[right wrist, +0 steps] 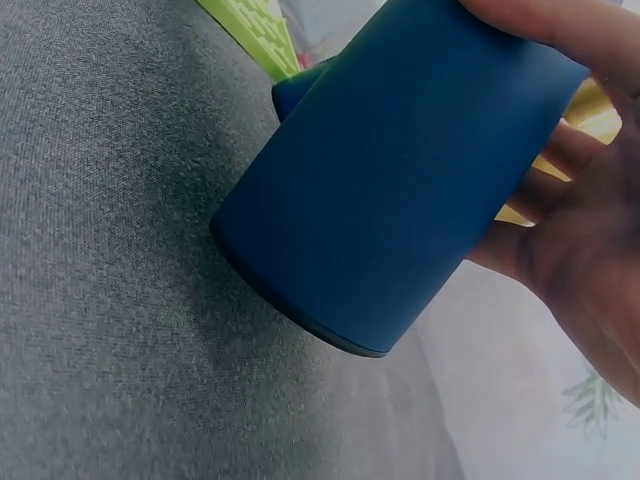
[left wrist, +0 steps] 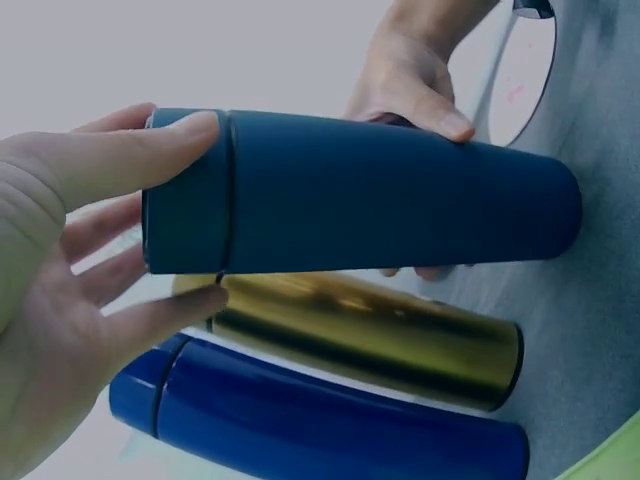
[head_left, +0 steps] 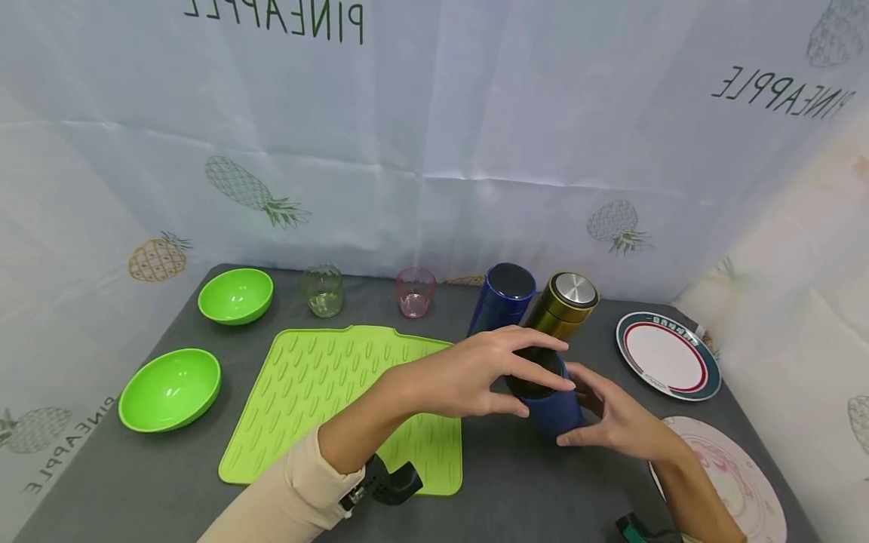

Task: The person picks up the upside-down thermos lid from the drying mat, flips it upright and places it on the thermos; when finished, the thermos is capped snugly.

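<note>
Green bowls sit far out to the left of the fingers: one bowl (head_left: pixel 170 389) near the front edge, a second bowl (head_left: pixel 235 296) behind it, both on the grey table (head_left: pixel 136 483). A ribbed lime mat (head_left: pixel 326 392) lies under the left forearm. Behind the mat stand a pale green glass (head_left: pixel 321 290) and a pink glass (head_left: pixel 416 292).

At centre, the left hand (head_left: pixel 468 373) curls its thumb and fingers around the cap end of the dark blue flask (head_left: pixel 550 403). The flask is tilted, its base lifted just clear of the table in the right wrist view. The right hand (head_left: pixel 621 426) wraps the flask's lower body, thumb on top.

Just behind the fingers stand a gold flask (head_left: pixel 560 309) and a bright blue flask (head_left: pixel 501 300), side by side. Right of the hands lie a red-rimmed plate (head_left: pixel 668 354) and a pink-patterned plate (head_left: pixel 740 475).
</note>
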